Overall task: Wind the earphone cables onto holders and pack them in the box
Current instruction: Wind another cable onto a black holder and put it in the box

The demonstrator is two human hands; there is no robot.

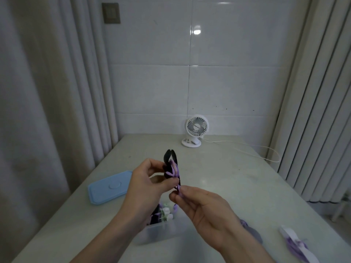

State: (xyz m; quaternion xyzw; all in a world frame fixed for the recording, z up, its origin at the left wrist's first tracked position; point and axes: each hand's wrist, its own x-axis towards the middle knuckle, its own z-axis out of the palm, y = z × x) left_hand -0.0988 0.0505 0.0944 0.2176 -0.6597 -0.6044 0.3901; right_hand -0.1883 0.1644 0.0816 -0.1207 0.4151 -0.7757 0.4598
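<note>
Above the table I hold a black holder upright, with purple earphone cable wound round its middle. My left hand grips the holder from the left. My right hand pinches the lower end of the purple cable between thumb and forefinger. Beneath my hands stands a clear plastic box holding several wound earphones in black, purple and white. On the table at the right lie a white holder with purple cable and a grey holder with purple cable, partly hidden by my right forearm.
The box's blue lid lies flat on the table to the left. A small white desk fan stands at the back by the tiled wall, its white cord trailing right. Curtains hang on both sides of the table.
</note>
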